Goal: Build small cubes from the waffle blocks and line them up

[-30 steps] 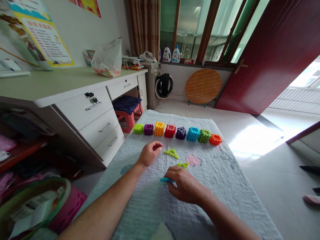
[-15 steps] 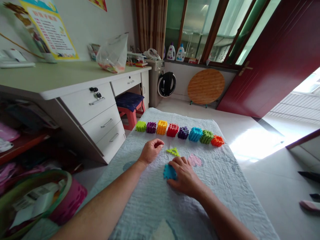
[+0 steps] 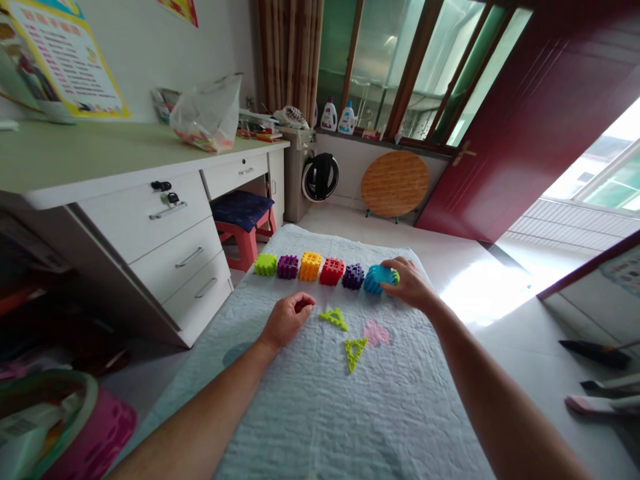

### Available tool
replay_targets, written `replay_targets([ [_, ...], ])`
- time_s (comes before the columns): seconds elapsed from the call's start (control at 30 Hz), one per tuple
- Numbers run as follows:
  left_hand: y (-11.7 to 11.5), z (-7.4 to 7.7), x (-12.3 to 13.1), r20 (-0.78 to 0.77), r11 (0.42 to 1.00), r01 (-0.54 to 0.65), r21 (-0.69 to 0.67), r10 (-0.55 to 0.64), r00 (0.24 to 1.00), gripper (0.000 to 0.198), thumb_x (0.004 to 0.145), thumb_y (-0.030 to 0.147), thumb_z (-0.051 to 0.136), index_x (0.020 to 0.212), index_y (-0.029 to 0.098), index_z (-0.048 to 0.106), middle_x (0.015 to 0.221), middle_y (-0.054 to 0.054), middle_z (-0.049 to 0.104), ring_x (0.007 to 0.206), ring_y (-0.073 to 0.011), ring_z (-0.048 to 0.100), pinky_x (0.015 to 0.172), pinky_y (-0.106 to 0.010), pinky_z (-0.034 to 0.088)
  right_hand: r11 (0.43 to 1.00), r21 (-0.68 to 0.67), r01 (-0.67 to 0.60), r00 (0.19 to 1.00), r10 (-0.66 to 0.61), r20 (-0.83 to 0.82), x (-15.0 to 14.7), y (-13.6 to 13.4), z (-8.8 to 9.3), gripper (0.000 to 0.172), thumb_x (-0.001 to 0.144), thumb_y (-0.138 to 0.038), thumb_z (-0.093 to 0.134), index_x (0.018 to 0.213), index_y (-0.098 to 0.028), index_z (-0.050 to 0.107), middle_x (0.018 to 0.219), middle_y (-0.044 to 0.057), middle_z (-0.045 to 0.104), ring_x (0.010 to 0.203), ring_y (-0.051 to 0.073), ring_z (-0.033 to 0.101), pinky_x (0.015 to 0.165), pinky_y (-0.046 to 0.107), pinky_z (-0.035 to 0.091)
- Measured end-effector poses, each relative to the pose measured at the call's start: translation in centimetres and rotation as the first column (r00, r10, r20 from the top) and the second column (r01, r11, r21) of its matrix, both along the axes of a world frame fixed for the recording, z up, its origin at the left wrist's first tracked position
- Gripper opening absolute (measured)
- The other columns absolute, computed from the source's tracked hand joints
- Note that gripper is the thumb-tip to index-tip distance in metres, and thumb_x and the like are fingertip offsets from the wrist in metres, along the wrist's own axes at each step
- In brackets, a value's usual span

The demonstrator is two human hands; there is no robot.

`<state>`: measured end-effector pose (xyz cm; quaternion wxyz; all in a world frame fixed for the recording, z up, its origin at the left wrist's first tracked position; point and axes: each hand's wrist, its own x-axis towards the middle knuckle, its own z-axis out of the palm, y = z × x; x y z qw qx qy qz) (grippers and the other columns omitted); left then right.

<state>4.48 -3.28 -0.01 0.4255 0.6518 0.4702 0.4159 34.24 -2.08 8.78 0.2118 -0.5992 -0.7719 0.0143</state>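
Observation:
A row of coloured toothed-edge cubes lies across the cloth-covered surface: light green (image 3: 265,265), purple (image 3: 287,267), yellow (image 3: 310,266), red (image 3: 332,272), dark purple (image 3: 353,277) and blue (image 3: 374,283). At the blue cube, my right hand (image 3: 406,280) grips a flat blue puzzle tile (image 3: 384,274) over its top; whether the tile is seated I cannot tell. A green cube (image 3: 395,277) peeks out behind those fingers. My left hand (image 3: 289,320) rests on the cloth, fingers curled, nothing visible in them. Two yellow-green pieces, an arched one (image 3: 335,319) and a triangular one (image 3: 355,353), lie nearby.
A desk (image 3: 130,150) with drawers stands left, carrying a plastic bag (image 3: 210,117). A red stool (image 3: 245,227) is tucked by it. Beyond are a washing machine (image 3: 300,170) and a round wooden board (image 3: 395,183). A pink bin (image 3: 107,427) sits at lower left.
My right hand has moved from the near cloth up to the blue cube, carrying the blue tile. The triangular yellow-green piece is now uncovered. My left hand keeps its curled pose.

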Motion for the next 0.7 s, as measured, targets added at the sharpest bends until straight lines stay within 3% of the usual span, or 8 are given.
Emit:
replay_targets([
  [0.1, -0.1, 0.2, 0.0, -0.009, 1.0, -0.008, 0.0, 0.008, 1.0, 0.017, 0.074, 0.03, 0.056, 0.082, 0.017, 0.065, 0.074, -0.002, 0.067, 0.07, -0.0165, 0.061, 0.066, -0.025, 0.048, 0.998, -0.044, 0.044, 0.997, -0.041, 0.062, 2.2, 3.1, -0.2, 0.038, 0.067, -0.028, 0.063, 0.105, -0.023, 0.061, 0.101, 0.009, 0.056, 0.098, 0.027, 0.05, 0.086, 0.043, 0.04],
  [0.23, -0.2, 0.5, 0.0, -0.037, 1.0, -0.018, 0.009, 0.019, 0.999, 0.017, 0.075, 0.03, 0.056, 0.08, 0.017, 0.065, 0.073, -0.002, 0.067, 0.069, -0.0166, 0.061, 0.066, -0.025, 0.047, 0.99, -0.129, 0.053, 0.994, -0.04, 0.106, 2.8, 4.4, -0.9, 0.038, 0.067, -0.023, 0.062, 0.104, -0.023, 0.062, 0.101, 0.008, 0.055, 0.1, 0.027, 0.05, 0.086, 0.042, 0.041],
  [0.53, -0.2, 0.7, 0.0, -0.048, 1.0, -0.012, 0.011, 0.012, 0.999, 0.016, 0.074, 0.029, 0.057, 0.08, 0.017, 0.066, 0.073, -0.001, 0.067, 0.069, -0.016, 0.061, 0.065, -0.025, 0.047, 0.977, -0.197, 0.076, 0.993, -0.056, 0.103, 2.2, 4.3, -1.1, 0.044, 0.069, -0.026, 0.061, 0.112, -0.019, 0.059, 0.108, 0.009, 0.055, 0.104, 0.027, 0.048, 0.089, 0.04, 0.038],
  [0.7, -0.2, 0.4, 0.0, -0.029, 1.0, 0.0, -0.005, 0.0, 1.0, 0.016, 0.075, 0.029, 0.056, 0.082, 0.017, 0.065, 0.072, -0.001, 0.067, 0.068, -0.0156, 0.061, 0.065, -0.024, 0.047, 0.997, -0.02, 0.078, 0.997, -0.078, -0.006, 0.7, 1.8, -0.6, 0.051, 0.07, -0.027, 0.063, 0.119, -0.018, 0.053, 0.116, 0.012, 0.052, 0.109, 0.028, 0.047, 0.093, 0.043, 0.037],
])
